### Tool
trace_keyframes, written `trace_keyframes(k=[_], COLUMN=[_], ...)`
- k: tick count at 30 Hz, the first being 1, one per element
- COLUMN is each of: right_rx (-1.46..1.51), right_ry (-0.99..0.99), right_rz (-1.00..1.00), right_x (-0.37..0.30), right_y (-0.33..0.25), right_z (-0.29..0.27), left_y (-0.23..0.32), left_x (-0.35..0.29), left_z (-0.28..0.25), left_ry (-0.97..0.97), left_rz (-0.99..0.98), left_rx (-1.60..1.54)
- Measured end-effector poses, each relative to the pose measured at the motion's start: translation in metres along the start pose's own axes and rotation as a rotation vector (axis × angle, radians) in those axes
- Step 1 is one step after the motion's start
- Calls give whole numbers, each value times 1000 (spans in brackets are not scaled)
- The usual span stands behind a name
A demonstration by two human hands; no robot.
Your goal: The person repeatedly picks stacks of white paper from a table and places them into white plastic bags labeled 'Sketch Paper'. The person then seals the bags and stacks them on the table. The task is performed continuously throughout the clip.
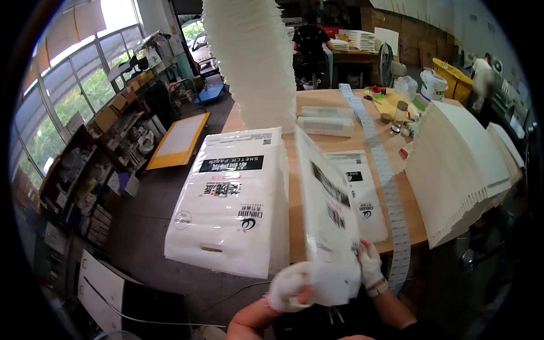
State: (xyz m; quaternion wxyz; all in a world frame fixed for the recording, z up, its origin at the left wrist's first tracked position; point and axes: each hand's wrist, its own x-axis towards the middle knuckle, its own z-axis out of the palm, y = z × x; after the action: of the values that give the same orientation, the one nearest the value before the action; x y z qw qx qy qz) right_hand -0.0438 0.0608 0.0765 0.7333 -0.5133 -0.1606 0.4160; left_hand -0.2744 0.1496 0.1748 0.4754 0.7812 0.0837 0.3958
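Both my hands wear white gloves with bare fingertips. Between them a white printed plastic packet of paper (330, 226) stands tilted on its edge above the table front. My left hand (292, 288) is closed on its lower left edge, and my right hand (370, 265) grips its lower right edge. Left of it lies a thick stack of similar packets (226, 192), the top one with a slot handle at its near end. Another flat packet (368, 209) lies on the table behind the held one and is partly hidden by it.
A tall pile of white sheets (252, 62) rises at the back of the wooden table (323, 144). A strip of labels (385, 170) runs along the table and hangs over its front edge. Stacked white paper (453, 170) stands at right. Two people work farther off.
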Motion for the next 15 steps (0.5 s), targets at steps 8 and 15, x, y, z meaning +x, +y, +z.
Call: trace_keyframes(k=[8, 15], right_rx=[-311, -829], right_ry=[-585, -691], right_rz=[-295, -357], right_x=[56, 47], right_y=[-79, -79], right_z=[208, 243], left_y=[69, -51], left_x=[20, -67], left_z=[-144, -248], left_ry=[1101, 1179], left_rz=[-72, -296], left_rx=[-375, -461])
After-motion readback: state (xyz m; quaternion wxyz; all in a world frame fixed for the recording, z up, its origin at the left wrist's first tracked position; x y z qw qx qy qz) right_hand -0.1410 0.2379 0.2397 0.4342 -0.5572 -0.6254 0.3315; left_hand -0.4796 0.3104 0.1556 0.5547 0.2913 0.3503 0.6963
